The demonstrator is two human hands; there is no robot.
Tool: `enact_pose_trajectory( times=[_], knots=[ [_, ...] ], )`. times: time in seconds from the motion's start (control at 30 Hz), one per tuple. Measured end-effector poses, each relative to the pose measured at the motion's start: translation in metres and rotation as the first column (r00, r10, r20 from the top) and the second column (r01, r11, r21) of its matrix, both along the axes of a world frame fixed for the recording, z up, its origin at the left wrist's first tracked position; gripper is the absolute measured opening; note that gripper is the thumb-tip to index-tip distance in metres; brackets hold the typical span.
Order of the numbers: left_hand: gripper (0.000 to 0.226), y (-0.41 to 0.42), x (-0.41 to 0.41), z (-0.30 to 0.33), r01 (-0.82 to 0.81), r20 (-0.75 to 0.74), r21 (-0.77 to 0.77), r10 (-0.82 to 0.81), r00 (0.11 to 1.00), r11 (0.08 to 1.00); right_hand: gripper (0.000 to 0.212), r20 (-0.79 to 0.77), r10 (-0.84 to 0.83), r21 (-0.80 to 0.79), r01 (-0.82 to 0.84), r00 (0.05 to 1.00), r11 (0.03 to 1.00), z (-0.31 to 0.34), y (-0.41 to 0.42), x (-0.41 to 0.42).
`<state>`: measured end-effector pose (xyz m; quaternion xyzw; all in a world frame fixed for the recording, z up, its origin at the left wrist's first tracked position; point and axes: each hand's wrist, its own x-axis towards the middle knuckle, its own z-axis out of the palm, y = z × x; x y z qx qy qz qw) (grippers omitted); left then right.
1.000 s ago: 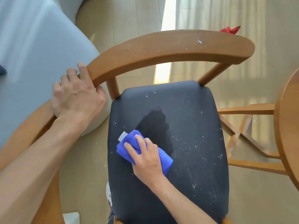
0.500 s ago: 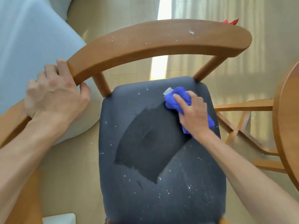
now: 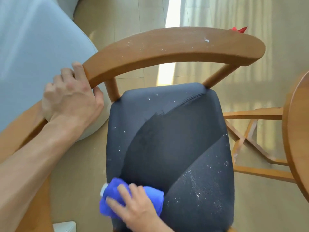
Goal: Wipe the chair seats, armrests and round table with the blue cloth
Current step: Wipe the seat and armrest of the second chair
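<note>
Under the right grip: the blue cloth, bunched into a wad, lies on the near left part of the chair seat.
Right grip: the right hand lies on top of the cloth, fingers laid over it and slightly spread; I cannot tell whether the thumb curls under.
Left grip: the left hand is curled round the left end of the curved backrest, fingers over the top edge and thumb underneath.
Beyond the right grip: a broad darker band crosses the dark seat from the cloth toward the far right corner; it carries almost no specks.
Right of the right grip: the near right part of the seat is dusted with many white specks.
Between the two grips: the left strip of the seat, with a few scattered white specks.
Right of the left grip: the backrest rail carries white specks and one larger white fleck near its right end.
Far right of both grips: the edge of the round wooden tabletop, with wooden rungs of another frame between it and the seat.
Left of the left grip: a pale blue-grey cushion.
Behind the backrest's right end: a small red object, mostly hidden.
</note>
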<state>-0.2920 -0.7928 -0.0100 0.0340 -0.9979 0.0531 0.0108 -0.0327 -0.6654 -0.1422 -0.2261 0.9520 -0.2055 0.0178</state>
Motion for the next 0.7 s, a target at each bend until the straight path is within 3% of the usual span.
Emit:
enact_pose_trajectory(
  times=[0.1, 0.17, 0.27, 0.37, 0.43, 0.5, 0.6, 0.7],
  knots=[
    [0.056, 0.003, 0.0, 0.004, 0.007, 0.036, -0.014, -0.006, 0.999, 1.0, 0.03, -0.014, 0.269, -0.003, -0.269, 0.963, 0.963, 0.003, 0.019, -0.02],
    [0.056, 0.005, 0.0, 0.005, 0.007, 0.047, -0.012, -0.007, 0.999, 1.0, 0.039, -0.06, 0.262, 0.037, -0.261, 0.963, 0.965, 0.008, 0.046, -0.077],
    [0.057, 0.005, -0.001, 0.006, -0.001, 0.051, -0.02, 0.002, 0.999, 1.0, 0.056, -0.181, -0.161, 0.116, 0.183, 0.97, 0.976, 0.008, 0.085, -0.202],
    [0.057, 0.005, -0.002, 0.002, 0.007, 0.061, -0.038, -0.004, 0.998, 0.999, 0.054, -0.056, -0.562, 0.207, 0.56, 0.825, 0.802, 0.005, 0.117, -0.283],
    [0.057, 0.004, -0.003, 0.002, 0.003, 0.068, -0.05, 0.001, 0.998, 0.999, 0.051, -0.036, -0.674, 0.217, 0.664, 0.738, 0.715, 0.003, 0.105, -0.287],
    [0.057, 0.005, -0.003, 0.001, 0.006, 0.081, -0.048, -0.002, 0.997, 0.999, 0.055, -0.092, -0.57, 0.185, 0.577, 0.816, 0.796, 0.002, 0.071, -0.252],
    [0.057, 0.003, -0.002, 0.004, -0.011, 0.09, -0.055, 0.016, 0.996, 0.998, 0.053, -0.024, -0.18, 0.069, 0.182, 0.983, 0.981, -0.004, 0.007, -0.146],
    [0.056, 0.003, 0.0, 0.005, -0.005, 0.098, -0.066, 0.011, 0.995, 0.998, 0.041, 0.026, 0.275, 0.105, -0.276, 0.961, 0.955, -0.006, -0.021, -0.046]
  ],
)
